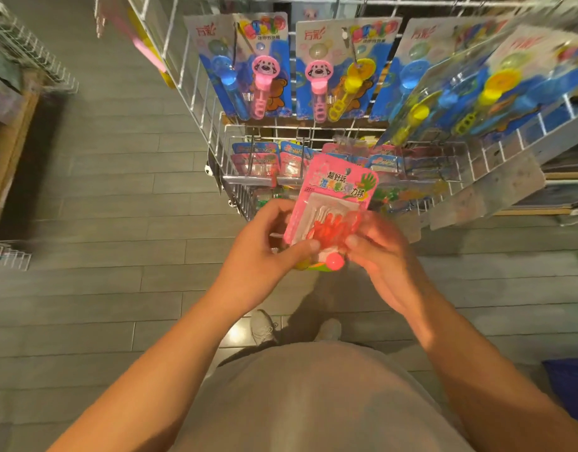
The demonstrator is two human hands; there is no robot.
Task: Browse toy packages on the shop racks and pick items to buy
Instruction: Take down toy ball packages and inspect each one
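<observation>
Both hands hold one pink toy pack (333, 200) in front of the wire rack (476, 164). The left hand (264, 252) pinches its bottom left corner. The right hand (382, 256) pinches its bottom right side. The pack stands tall, with its top leaning toward the rack, close to the packs hanging there. Below the hands there is open room over the floor (101, 190).

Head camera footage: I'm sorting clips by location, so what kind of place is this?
Most likely a toy shop aisle: carded bubble wand packs hang on a wire rack, and both hands hold a pink toy package.
</observation>
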